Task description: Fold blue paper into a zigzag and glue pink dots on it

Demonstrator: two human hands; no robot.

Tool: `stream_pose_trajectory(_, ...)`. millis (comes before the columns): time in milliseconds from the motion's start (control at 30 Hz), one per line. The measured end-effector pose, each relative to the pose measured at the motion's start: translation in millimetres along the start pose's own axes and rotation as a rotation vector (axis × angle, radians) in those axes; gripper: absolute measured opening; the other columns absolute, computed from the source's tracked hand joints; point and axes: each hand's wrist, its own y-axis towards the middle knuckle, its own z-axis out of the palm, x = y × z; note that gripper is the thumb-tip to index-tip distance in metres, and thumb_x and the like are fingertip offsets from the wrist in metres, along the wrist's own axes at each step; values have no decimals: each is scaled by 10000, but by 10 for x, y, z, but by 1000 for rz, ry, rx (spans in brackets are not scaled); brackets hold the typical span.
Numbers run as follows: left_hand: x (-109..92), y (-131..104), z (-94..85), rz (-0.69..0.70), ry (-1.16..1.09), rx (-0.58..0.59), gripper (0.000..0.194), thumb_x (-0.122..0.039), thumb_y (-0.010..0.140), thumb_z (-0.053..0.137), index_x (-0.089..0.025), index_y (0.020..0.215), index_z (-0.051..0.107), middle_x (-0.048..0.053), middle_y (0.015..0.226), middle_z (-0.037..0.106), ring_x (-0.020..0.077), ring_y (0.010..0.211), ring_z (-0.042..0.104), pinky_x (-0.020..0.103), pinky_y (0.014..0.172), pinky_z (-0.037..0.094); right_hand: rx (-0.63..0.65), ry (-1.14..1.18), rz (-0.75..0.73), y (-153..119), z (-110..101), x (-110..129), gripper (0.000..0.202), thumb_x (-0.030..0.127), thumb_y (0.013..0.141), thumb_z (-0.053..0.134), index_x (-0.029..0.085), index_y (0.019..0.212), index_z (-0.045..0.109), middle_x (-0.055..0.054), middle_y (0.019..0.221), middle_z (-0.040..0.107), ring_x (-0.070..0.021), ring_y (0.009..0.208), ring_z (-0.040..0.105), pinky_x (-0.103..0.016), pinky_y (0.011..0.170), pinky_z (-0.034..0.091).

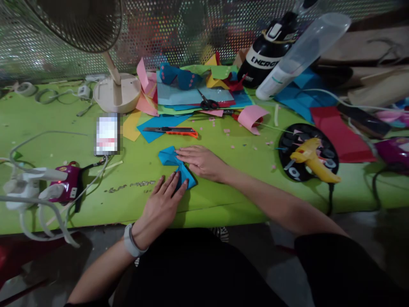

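Folded blue paper (168, 157) on the surface (220, 209), 12 o'clock from the torso (194, 268). Left hand (162, 202): grip wide, fingers flat on it; right hand (206, 163) at its 2 o'clock, can't tell if pinching. Uneven pressure could skew a crease; orange cutter (180, 130) at 12 o'clock could nick stray fingers.

One head-worn camera faces forward and down from above the near table edge, at close range. Green tabletop (217, 197) spans mid-frame; perforated screen (182, 25) bounds the top; wearer's torso (198, 273) occupies bottom centre.
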Motion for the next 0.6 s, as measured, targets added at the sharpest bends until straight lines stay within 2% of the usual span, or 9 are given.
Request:
stream_pose_trajectory(133,-1,1,-5,0,2,8,615,-73,883,412,-140,1488,324,177,1535,337,274,1428,309,474,1143,307,-91,60,44,-17,-75,94,423,159,893,427,193,1276,601,-87,1372,576,-220,1279,508,-467,1083,379)
stream_pose_trajectory(233,1,-6,13,-6,9,6,629,-67,875,411,-148,1492,318,171,1537,335,272,1428,310,471,1141,311,-184,135,246,-61,-181,244,289,264,906,480,176,1125,647,-108,1185,667,-231,1063,618,-424,918,487)
stream_pose_trajectory(300,0,-7,35,-12,12,-8,631,-66,873,404,-150,1493,319,166,1535,339,268,1426,315,470,1140,314,-127,211,430,-109,-229,346,232,348,890,535,171,978,656,-90,994,699,-202,839,645,-357,739,515)
stream_pose_trajectory(367,-6,-3,57,-19,16,-29,626,-71,876,391,-148,1493,319,161,1534,342,267,1422,322,474,1137,319,-4,311,557,-168,-236,426,231,392,873,568,173,872,639,-51,813,683,-158,661,613,-296,601,477)
stream_pose_trajectory(467,-23,16,80,-32,19,-47,596,-80,889,356,-92,1484,318,156,1522,365,247,1423,323,456,1147,314,100,514,631,-261,-191,499,270,442,856,591,180,793,586,5,656,607,-112,510,563,-246,486,419)
stream_pose_trajectory(600,-38,38,78,-59,26,-85,522,-76,917,297,-9,1428,378,167,1480,427,222,1407,356,425,1146,329,103,823,661,-350,-126,545,345,520,804,640,193,787,531,44,638,558,-96,445,570,-224,420,417)
